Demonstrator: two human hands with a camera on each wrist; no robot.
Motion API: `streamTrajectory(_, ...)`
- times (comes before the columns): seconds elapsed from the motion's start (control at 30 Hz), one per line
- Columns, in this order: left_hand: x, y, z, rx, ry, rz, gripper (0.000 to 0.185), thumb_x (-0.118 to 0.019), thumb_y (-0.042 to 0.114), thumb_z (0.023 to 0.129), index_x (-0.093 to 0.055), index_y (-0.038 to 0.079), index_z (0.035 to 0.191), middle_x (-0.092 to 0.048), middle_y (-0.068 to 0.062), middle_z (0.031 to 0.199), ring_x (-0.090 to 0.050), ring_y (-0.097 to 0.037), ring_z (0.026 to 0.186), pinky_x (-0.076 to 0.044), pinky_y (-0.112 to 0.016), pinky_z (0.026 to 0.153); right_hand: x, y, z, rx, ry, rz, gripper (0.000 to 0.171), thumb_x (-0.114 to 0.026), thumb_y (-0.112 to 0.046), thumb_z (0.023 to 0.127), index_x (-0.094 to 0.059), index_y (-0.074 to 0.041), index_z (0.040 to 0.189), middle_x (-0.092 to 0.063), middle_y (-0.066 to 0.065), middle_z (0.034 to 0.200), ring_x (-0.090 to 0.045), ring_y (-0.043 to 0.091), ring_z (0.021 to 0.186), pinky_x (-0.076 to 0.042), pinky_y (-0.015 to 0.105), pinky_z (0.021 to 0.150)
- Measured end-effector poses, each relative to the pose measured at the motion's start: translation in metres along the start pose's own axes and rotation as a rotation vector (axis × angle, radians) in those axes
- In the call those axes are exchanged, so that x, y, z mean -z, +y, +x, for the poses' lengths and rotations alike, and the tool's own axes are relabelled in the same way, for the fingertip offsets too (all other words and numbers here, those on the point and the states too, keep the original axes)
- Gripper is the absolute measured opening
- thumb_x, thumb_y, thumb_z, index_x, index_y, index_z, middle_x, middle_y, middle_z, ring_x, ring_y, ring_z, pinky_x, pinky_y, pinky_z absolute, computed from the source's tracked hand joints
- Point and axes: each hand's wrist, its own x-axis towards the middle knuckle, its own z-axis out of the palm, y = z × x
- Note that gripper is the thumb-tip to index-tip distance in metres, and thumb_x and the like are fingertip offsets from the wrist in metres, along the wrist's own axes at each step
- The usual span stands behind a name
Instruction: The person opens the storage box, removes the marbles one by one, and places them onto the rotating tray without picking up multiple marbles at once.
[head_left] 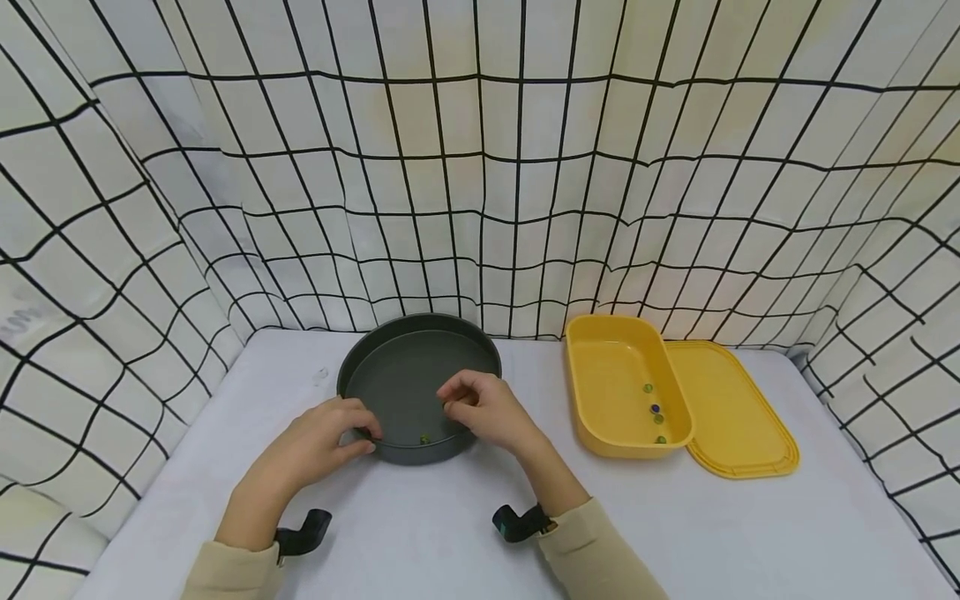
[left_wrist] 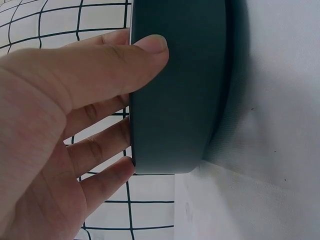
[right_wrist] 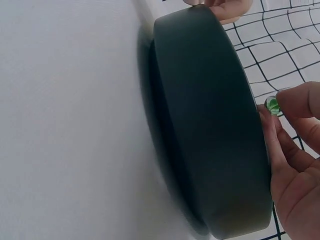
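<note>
A dark grey round pan (head_left: 416, 375) rests on the table. My left hand (head_left: 330, 437) grips its near left rim, thumb (left_wrist: 152, 47) on the outer wall and fingers over the edge. Over the right side of the pan, my right hand (head_left: 483, 408) pinches a clear marble with green inside (right_wrist: 272, 105) between thumb and fingers, just above the rim in the right wrist view. Another greenish marble (head_left: 424, 439) lies inside the pan at its near edge.
Right of the pan stands a yellow rectangular container (head_left: 611, 367) holding several green marbles and a blue one (head_left: 656, 409). A flat yellow lid (head_left: 738, 417) lies beside it, partly hidden by the container. White walls with a black grid (head_left: 495, 183) enclose the table's back and sides.
</note>
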Motion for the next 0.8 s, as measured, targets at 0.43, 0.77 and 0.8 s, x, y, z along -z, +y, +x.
streamTrajectory(0.43,0.000,0.000,0.000,-0.011,0.001,0.001,0.022,-0.083,0.013,0.081,-0.072,0.030,0.090,-0.062,0.018,0.091,-0.061,-0.010,0.089,-0.053,-0.035,0.079,-0.003,-0.012,-0.003,0.088,-0.013,-0.337,0.017,-0.063,-0.004,0.088,-0.073,-0.009,0.100,-0.067,-0.007,0.088,-0.060,0.006,0.078,-0.052,0.021,0.070)
streamTrajectory(0.77,0.000,0.001,0.001,-0.013,-0.007,-0.010,0.022,-0.082,0.013,0.081,-0.072,0.029,0.092,-0.062,0.018,0.092,-0.061,-0.010,0.091,-0.053,-0.035,0.080,-0.001,-0.010,-0.001,0.101,0.010,-0.412,0.015,-0.064,-0.003,0.086,-0.073,-0.009,0.097,-0.067,-0.005,0.086,-0.059,0.006,0.075,-0.050,0.020,0.069)
streamTrajectory(0.8,0.000,0.001,0.000,-0.009,-0.008,-0.010,0.022,-0.082,0.013,0.082,-0.072,0.030,0.092,-0.062,0.018,0.093,-0.061,-0.010,0.091,-0.053,-0.035,0.080,-0.002,-0.010,-0.001,0.109,0.007,-0.434,0.014,-0.064,-0.004,0.086,-0.074,-0.010,0.095,-0.067,-0.006,0.086,-0.058,0.005,0.074,-0.050,0.020,0.068)
